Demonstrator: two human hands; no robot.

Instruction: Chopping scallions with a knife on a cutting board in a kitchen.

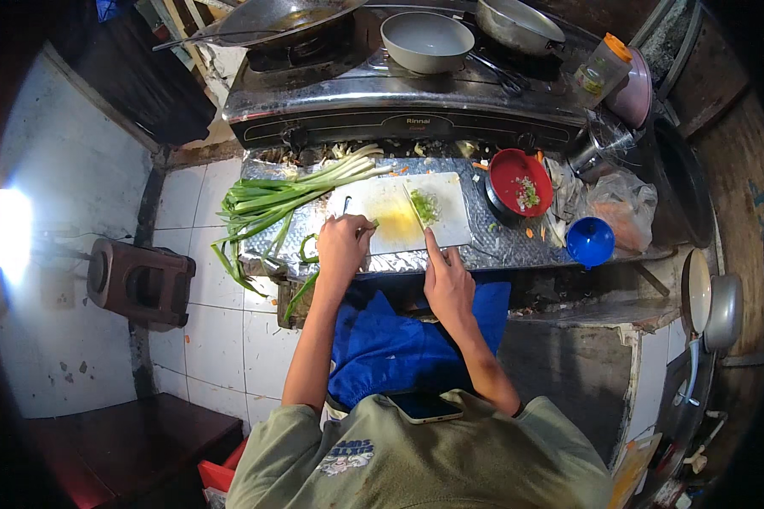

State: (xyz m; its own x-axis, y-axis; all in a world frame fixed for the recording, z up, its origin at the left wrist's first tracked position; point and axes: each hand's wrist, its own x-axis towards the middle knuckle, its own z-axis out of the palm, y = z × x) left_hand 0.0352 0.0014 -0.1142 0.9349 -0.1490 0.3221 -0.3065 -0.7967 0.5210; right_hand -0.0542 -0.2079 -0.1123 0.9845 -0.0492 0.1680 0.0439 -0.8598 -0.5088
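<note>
- Gas stove (399, 119), far side: carries a wok at far left and a grey bowl (426, 41) at centre.
- Table (501, 246), foil-covered, just near of the stove.
- White cutting board (450, 216), centre of the table, stained yellow in the middle.
- Bundle of green onions (289, 199), left of the board, white ends pointing right and up.
- Red bowl (519, 180), right of the board, holding chopped bits.
- Blue funnel (590, 242), near right of the red bowl.
- Left hand (344, 246): fingers curled at the board's near-left edge, pinching a short green stalk piece.
- Right hand (448, 284): fingers closed on a knife (414, 210), blade lying across the board.
- Chopped green onion (424, 206): small pile just right of the blade.
</note>
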